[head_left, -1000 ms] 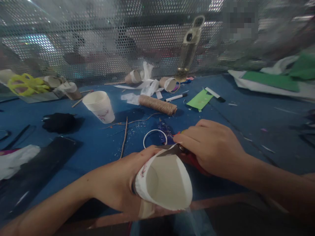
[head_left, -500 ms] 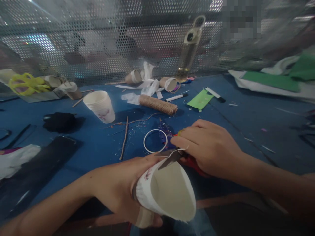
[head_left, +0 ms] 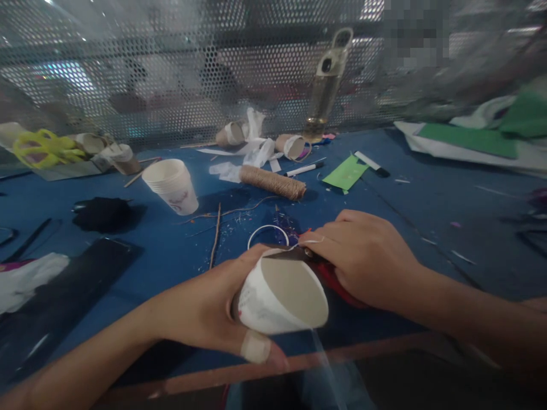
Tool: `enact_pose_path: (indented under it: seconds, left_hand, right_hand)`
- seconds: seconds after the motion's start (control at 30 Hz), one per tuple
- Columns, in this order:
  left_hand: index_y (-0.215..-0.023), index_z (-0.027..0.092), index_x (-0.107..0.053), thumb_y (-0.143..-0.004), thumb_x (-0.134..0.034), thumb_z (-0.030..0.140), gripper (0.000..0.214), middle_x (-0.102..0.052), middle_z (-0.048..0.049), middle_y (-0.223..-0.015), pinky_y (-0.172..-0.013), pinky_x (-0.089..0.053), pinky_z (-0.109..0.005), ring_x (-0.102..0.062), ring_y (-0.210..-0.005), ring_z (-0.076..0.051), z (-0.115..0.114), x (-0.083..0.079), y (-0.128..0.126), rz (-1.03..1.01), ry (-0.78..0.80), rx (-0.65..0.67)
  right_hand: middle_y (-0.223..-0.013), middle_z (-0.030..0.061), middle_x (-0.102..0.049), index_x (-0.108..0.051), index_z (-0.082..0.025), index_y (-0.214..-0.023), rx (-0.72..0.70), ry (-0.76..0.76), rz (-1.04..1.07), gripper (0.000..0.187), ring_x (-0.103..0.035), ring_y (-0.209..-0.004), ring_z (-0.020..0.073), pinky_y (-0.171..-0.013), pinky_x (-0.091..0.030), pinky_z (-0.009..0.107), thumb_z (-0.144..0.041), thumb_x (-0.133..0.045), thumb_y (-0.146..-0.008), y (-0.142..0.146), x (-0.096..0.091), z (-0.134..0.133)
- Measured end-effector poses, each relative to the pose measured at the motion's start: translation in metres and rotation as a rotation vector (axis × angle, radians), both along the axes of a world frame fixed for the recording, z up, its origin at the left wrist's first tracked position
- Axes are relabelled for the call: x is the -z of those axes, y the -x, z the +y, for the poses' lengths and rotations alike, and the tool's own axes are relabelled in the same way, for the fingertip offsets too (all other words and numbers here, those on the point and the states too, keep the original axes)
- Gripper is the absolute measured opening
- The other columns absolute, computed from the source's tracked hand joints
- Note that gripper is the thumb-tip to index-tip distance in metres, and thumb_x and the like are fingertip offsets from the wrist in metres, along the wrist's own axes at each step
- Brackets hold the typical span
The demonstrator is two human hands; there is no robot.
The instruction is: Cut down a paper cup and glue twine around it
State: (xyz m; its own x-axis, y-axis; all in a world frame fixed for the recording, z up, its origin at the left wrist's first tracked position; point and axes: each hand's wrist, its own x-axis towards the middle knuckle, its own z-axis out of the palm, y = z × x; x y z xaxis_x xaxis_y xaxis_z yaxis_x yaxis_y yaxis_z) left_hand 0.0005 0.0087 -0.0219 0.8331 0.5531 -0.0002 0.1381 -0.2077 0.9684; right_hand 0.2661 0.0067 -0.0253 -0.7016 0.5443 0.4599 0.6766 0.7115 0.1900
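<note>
White cup [head_left: 273, 302], axis aslant, mouth up and rightward, in left hand [head_left: 211, 307], scissors [head_left: 334, 280] in right hand [head_left: 367, 250]

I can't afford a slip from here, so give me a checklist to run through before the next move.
1. Left hand holding the paper cup: ok, wrapped around its side.
2. Right hand on the red-handled scissors: ok, gripping the handles.
3. Blade at the cup's rim: ok, along the far edge.
4. Left fingers safe from the blade: cannot tell; the cup hides some.
5. Table just beyond the hands free of clutter: not ok; a white ring and a stick lie there.
</note>
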Motion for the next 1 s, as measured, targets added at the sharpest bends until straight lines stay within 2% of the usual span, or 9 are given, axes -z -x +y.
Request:
enact_pose_path:
  seconds: [0.1, 0.17, 0.23, 0.37, 0.5, 0.67, 0.83, 1.0]
  left_hand:
    - [-0.143, 0.029, -0.046, -0.076, -0.093, 0.029, 0.082, -0.069, -0.0068, -0.131, -0.092, -0.059, -0.035, -0.07, -0.117, -0.028, -0.002, -0.002, -0.001, 0.129, -0.129, -0.168]
    - [-0.143, 0.029, -0.044, -0.08, -0.09, 0.033, 0.078, -0.067, -0.0062, -0.132, -0.091, -0.059, -0.033, -0.069, -0.116, -0.027, -0.003, -0.004, -0.003, 0.148, -0.184, -0.216]
    - [-0.141, 0.031, -0.044, -0.084, -0.087, 0.033, 0.071, -0.067, -0.003, -0.129, -0.091, -0.058, -0.03, -0.069, -0.113, -0.022, -0.006, -0.005, -0.005, 0.113, -0.191, -0.208]
    - [-0.138, 0.033, -0.046, -0.083, -0.086, 0.026, 0.069, -0.066, 0.0006, -0.125, -0.087, -0.058, -0.023, -0.069, -0.108, -0.017, -0.01, -0.007, -0.007, 0.081, -0.19, -0.164]
    - [-0.144, 0.03, -0.042, -0.08, -0.087, 0.023, 0.078, -0.065, -0.0035, -0.132, -0.094, -0.058, -0.029, -0.066, -0.12, -0.023, -0.011, -0.006, -0.006, 0.117, -0.193, -0.1]
    - [-0.148, 0.03, -0.041, -0.077, -0.088, 0.023, 0.086, -0.066, -0.0053, -0.133, -0.093, -0.059, -0.032, -0.068, -0.117, -0.025, -0.011, -0.004, -0.003, 0.084, -0.21, -0.072]
    - [-0.149, 0.026, -0.043, -0.076, -0.086, 0.027, 0.085, -0.065, -0.0095, -0.137, -0.098, -0.059, -0.038, -0.066, -0.125, -0.031, -0.01, -0.004, -0.001, 0.106, -0.192, -0.024]
    - [-0.145, 0.026, -0.048, -0.078, -0.081, 0.034, 0.075, -0.065, -0.0108, -0.135, -0.097, -0.06, -0.042, -0.068, -0.119, -0.032, -0.004, 0.003, 0.002, 0.022, -0.288, 0.064]
  right_hand:
    - [-0.069, 0.0004, -0.076, -0.07, -0.021, -0.085, 0.105, 0.062, -0.018, 0.027, -0.057, -0.056, 0.0187, -0.065, -0.029, 0.033, -0.005, -0.049, -0.091, 0.0, -0.001, -0.001]
    - [-0.069, 0.0001, -0.076, -0.069, -0.021, -0.084, 0.131, 0.085, -0.015, 0.027, -0.056, -0.055, 0.0186, -0.065, -0.029, 0.033, -0.004, -0.05, -0.089, 0.0, -0.001, -0.001]
    - [-0.071, 0.0005, -0.076, -0.069, -0.021, -0.086, 0.119, 0.095, -0.01, 0.026, -0.057, -0.057, 0.0185, -0.065, -0.029, 0.033, -0.005, -0.049, -0.089, 0.0, -0.001, -0.001]
    - [-0.073, 0.0019, -0.076, -0.071, -0.02, -0.091, 0.079, 0.072, 0.003, 0.027, -0.06, -0.061, 0.0192, -0.067, -0.031, 0.034, -0.006, -0.047, -0.092, 0.0, -0.001, 0.001]
    - [-0.075, 0.0033, -0.075, -0.071, -0.019, -0.091, 0.028, 0.033, 0.012, 0.032, -0.061, -0.063, 0.0191, -0.068, -0.032, 0.034, -0.004, -0.042, -0.094, 0.0, -0.002, -0.002]
    - [-0.07, 0.0004, -0.073, -0.07, -0.021, -0.089, 0.009, 0.042, 0.019, 0.033, -0.059, -0.061, 0.0179, -0.069, -0.033, 0.034, -0.005, -0.042, -0.097, -0.001, -0.002, -0.005]
    - [-0.078, 0.0039, -0.076, -0.073, -0.018, -0.096, -0.018, -0.016, 0.01, 0.034, -0.059, -0.065, 0.0176, -0.069, -0.033, 0.034, -0.008, -0.04, -0.101, 0.0, -0.002, -0.002]
    - [-0.069, 0.0015, -0.072, -0.07, -0.019, -0.083, -0.078, 0.001, 0.021, 0.036, -0.057, -0.06, 0.0167, -0.068, -0.034, 0.034, -0.006, -0.042, -0.1, 0.001, -0.004, -0.004]
